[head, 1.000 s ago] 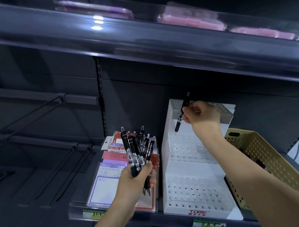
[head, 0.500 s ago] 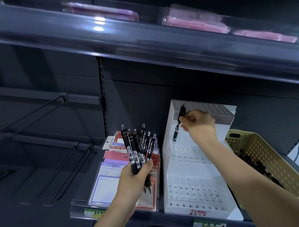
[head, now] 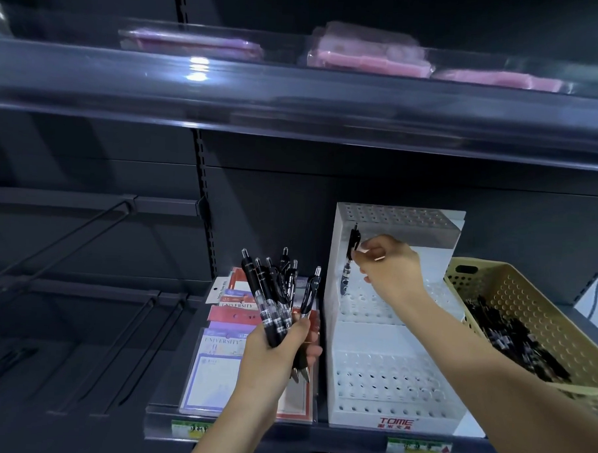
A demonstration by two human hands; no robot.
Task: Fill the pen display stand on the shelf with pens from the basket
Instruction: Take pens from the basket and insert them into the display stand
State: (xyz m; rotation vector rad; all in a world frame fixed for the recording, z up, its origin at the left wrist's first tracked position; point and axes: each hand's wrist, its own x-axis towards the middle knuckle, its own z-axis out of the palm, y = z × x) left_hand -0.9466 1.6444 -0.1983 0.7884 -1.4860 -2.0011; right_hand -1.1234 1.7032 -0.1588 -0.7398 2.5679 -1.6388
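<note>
The dark shelf carries three things in a row. At the left a fanned stack of paper packs lies flat, running from the near edge toward the back. Just right of it stands the white stand, stepped in holed tiers, its front at the near edge. Right again, close beside the stand, sits the tan basket, turned at an angle. Green labels sit on the near rail. The upper shelf holds pink packs.

Place: stationery shop aisle.
Fixture: dark metal shelf, price labels on its front edge.
Stock: packaged paper goods; branded pen display stand.
</note>
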